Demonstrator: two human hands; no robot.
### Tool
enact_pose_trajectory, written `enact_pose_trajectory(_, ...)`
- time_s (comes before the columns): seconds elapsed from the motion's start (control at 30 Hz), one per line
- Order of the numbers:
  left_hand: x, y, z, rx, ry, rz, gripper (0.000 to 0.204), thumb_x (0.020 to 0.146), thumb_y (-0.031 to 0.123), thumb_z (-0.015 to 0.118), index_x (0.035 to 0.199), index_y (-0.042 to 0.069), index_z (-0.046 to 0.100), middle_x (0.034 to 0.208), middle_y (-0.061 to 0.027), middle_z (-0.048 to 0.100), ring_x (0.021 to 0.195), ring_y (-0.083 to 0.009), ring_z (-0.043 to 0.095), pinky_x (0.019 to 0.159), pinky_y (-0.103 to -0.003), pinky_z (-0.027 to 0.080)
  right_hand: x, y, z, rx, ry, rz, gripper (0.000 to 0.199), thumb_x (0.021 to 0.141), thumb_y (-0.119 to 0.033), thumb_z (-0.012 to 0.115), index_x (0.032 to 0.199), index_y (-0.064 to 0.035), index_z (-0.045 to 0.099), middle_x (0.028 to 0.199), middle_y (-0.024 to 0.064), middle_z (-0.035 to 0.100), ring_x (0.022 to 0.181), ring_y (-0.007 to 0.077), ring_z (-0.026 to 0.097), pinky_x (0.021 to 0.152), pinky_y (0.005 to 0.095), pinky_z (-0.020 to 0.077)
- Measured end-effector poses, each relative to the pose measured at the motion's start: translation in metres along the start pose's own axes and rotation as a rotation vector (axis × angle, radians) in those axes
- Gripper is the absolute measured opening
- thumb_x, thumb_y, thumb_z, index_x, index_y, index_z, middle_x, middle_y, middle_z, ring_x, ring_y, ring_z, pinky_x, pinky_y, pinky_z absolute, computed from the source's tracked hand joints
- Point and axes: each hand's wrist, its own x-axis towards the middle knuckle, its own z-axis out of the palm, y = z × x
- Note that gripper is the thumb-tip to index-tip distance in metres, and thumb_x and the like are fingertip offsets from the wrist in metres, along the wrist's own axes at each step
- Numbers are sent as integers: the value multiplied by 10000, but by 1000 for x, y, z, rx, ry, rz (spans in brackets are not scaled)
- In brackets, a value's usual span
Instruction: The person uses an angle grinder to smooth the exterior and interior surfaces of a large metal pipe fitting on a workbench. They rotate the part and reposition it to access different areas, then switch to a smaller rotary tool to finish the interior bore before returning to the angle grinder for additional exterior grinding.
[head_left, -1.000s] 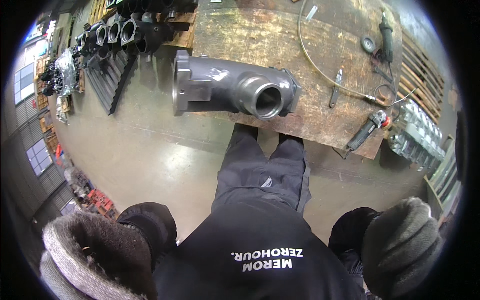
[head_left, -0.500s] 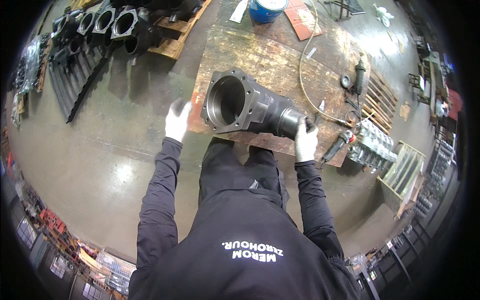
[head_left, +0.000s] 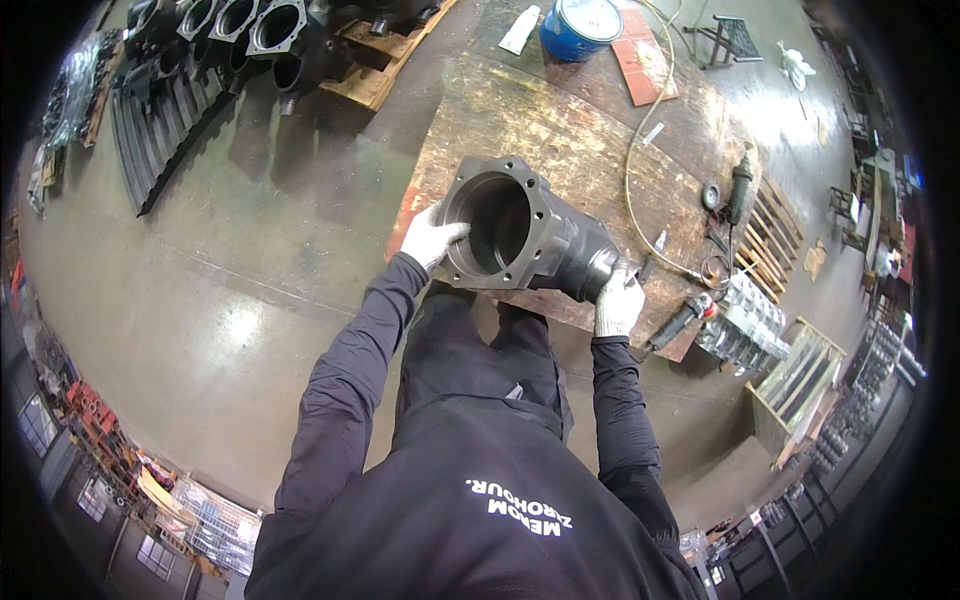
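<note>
A dark grey cast metal housing (head_left: 573, 238) lies at the near edge of a worn wooden tabletop (head_left: 520, 110). Its wide round opening, ringed by a square flange with bolt holes, faces up and toward the left. My left hand (head_left: 430, 240), in a white glove, grips the left side of that flange, thumb at the inside of the opening. At the narrower, smooth-turned right end, my white-gloved right hand (head_left: 620, 302) is closed on the rim, its fingertips partly hidden.
An angle grinder (head_left: 682, 322) lies right of my right hand, with another black power tool (head_left: 740, 188) farther back. A hose (head_left: 630, 165) curves across the tabletop. Behind stand a blue bucket (head_left: 580, 30) and a red-brown board (head_left: 643, 60). Similar housings (head_left: 278, 28) sit far left by a pallet (head_left: 385, 75).
My left hand has moved right from beside the housing and taken hold of its flange. My right hand stays on the narrow end. The whole view has shifted slightly.
</note>
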Motion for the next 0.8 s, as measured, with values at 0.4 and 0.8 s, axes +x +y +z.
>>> enact_pose_trajectory(0.4, -56, 23, 61, 188, 69, 184, 409, 1058, 226, 505, 1324, -74, 584, 1277, -130, 663, 1163, -187, 608, 1037, -319, 452, 35, 41, -50, 173, -91, -59, 548, 1039, -429, 575, 899, 85, 707, 722, 37, 643, 655, 97, 519, 584, 299, 427)
enact_pose_trajectory(0.8, -109, 7, 203, 160, 30, 239, 588, 926, 108, 701, 1450, -43, 481, 1306, -147, 641, 1187, -179, 597, 1030, -309, 462, 119, 160, -93, 339, -79, 6, 478, 1045, -399, 554, 790, -5, 645, 729, 14, 614, 656, 117, 512, 615, 311, 442)
